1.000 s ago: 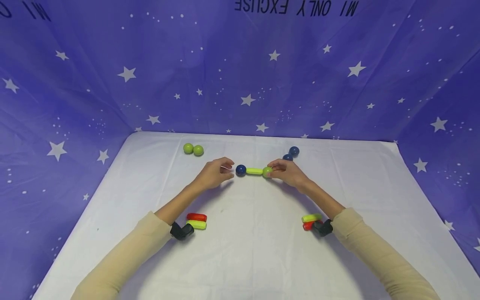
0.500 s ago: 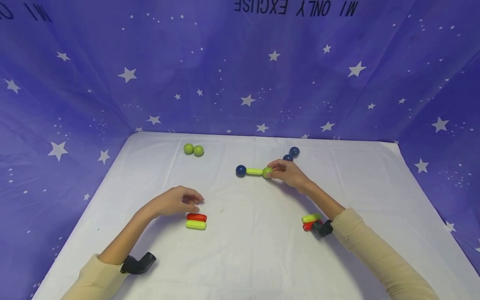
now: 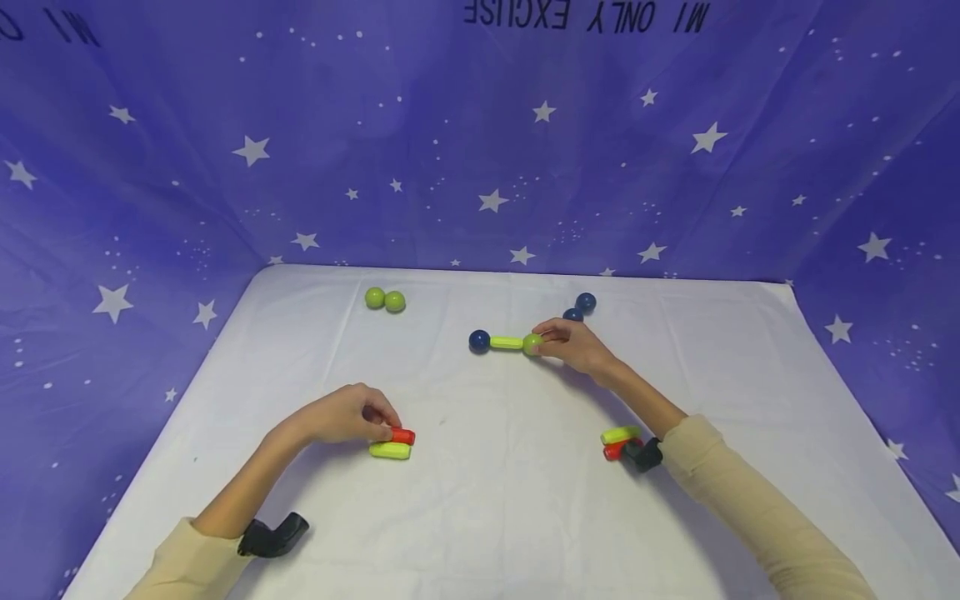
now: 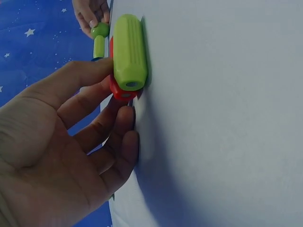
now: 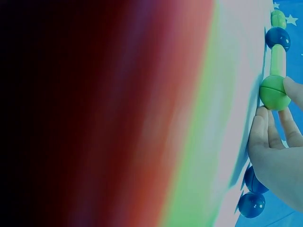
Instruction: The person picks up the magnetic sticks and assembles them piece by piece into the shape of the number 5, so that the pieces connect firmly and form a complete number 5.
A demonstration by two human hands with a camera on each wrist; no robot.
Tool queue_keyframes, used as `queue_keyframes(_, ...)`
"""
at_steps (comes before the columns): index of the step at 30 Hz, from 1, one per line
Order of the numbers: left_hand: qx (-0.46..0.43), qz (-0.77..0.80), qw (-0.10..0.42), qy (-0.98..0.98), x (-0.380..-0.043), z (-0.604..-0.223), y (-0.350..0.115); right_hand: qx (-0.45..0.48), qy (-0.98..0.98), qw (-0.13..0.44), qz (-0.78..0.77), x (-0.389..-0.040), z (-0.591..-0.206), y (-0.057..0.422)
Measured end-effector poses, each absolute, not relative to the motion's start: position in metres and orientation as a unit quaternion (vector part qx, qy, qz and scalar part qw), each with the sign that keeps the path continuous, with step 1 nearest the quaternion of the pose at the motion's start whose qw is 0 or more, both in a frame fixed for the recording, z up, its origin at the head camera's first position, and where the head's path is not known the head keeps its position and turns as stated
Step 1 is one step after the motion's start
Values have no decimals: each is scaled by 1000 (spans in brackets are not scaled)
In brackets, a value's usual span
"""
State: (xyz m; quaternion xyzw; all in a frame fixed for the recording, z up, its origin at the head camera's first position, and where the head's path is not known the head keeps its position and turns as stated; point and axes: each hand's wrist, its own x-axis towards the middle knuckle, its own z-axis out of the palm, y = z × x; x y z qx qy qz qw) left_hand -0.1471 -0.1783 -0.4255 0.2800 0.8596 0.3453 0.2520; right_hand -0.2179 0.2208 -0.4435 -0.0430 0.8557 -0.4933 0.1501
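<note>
My left hand [image 3: 348, 415] pinches a red magnetic rod [image 3: 403, 437] between thumb and fingers. Right beside that rod lies a yellow-green rod [image 3: 390, 451], which partly covers the red one in the left wrist view. With its thumb and fingers, my right hand [image 3: 577, 346] holds a green ball [image 3: 532, 344] at the centre of the table. A yellow-green rod [image 3: 506, 342] joins this ball to a dark blue ball [image 3: 479, 341], making a short straight bar. In the right wrist view the green ball [image 5: 274, 93] sits against the thumb and fingertips.
Two green balls [image 3: 385, 300] lie at the back left, touching. Behind my right hand are two blue balls [image 3: 586, 302]. Near the right wrist, a yellow-green rod [image 3: 620, 435] and a red rod [image 3: 612, 451] lie partly behind the black wrist camera [image 3: 642, 455]. A starry blue curtain [image 3: 491, 150] stands behind the table.
My left hand has come back from beside the blue ball toward the front left and taken hold of the red rod. The right hand stays on the green ball.
</note>
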Motion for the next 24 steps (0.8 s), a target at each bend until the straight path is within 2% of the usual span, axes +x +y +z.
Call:
queue_keyframes(6, 283, 330, 253, 864, -146, -425, -174, -43, 858, 149, -490, -219, -444, 221)
queue_keyframes(12, 263, 389, 240, 850, -153, -427, -163, -39, 857, 151, -490, -217, -443, 221)
queue_keyframes(24, 120, 473, 258, 834, -175, -418, -107, -41, 852, 156, -498, -217, -440, 220)
